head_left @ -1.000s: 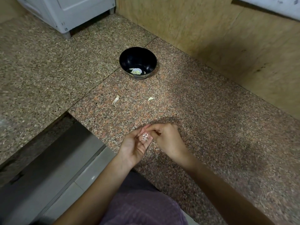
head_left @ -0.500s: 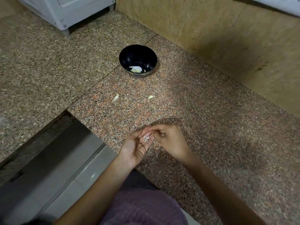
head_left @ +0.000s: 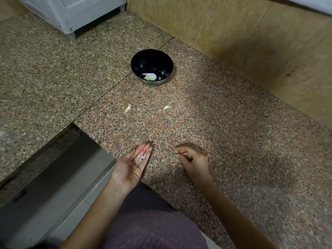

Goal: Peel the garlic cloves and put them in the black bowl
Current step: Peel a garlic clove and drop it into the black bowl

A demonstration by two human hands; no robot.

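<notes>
Cradling a pale garlic scrap (head_left: 141, 157), left hand (head_left: 131, 168) lies palm up, fingers straight, likely to keep it from dropping. Right hand (head_left: 195, 159) beside it, fingers curled, blurred; hold unclear. Bowl (head_left: 143, 58) with cloves (head_left: 150, 77) well ahead of both hands. Speckled granite counter (head_left: 233, 141); wood-panel wall (head_left: 233, 33) behind.

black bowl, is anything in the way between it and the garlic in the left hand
Nothing tall. Between the left hand with its garlic bit and the black bowl, only a long pale scrap and a smaller scrap lie flat on the counter; a lifted hand should clear them.
</notes>
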